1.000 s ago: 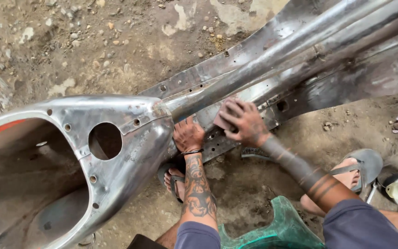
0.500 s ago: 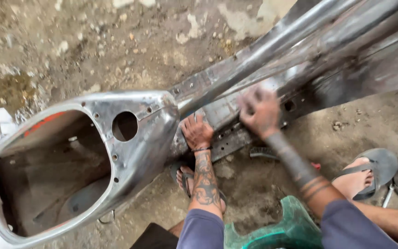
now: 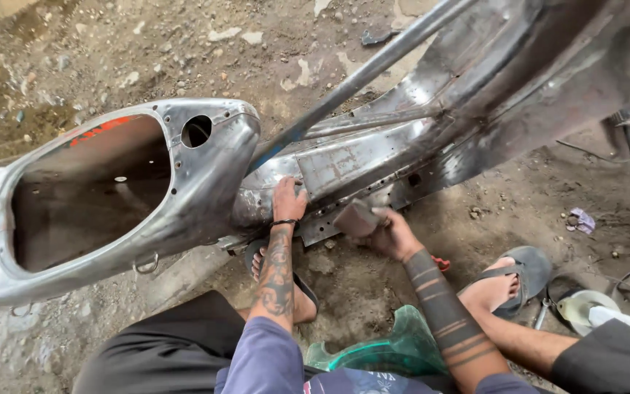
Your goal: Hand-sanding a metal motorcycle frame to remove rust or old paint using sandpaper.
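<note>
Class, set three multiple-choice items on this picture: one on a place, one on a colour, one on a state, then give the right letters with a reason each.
1. Where does the left hand rest?
A. on the bare metal scooter frame
B. on the ground
C. on the sandal

2. What colour is the plastic stool under the person?
A. red
B. green
C. white

3. What is the state of the right hand?
A. open and empty
B. flat on the ground
C. closed on a sanding block

Answers:
1 A, the palm lies on the frame beside the round end shell.
2 B, its edge between the legs shows green.
3 C, the fingers wrap a small block held against the frame's lower edge.
</note>
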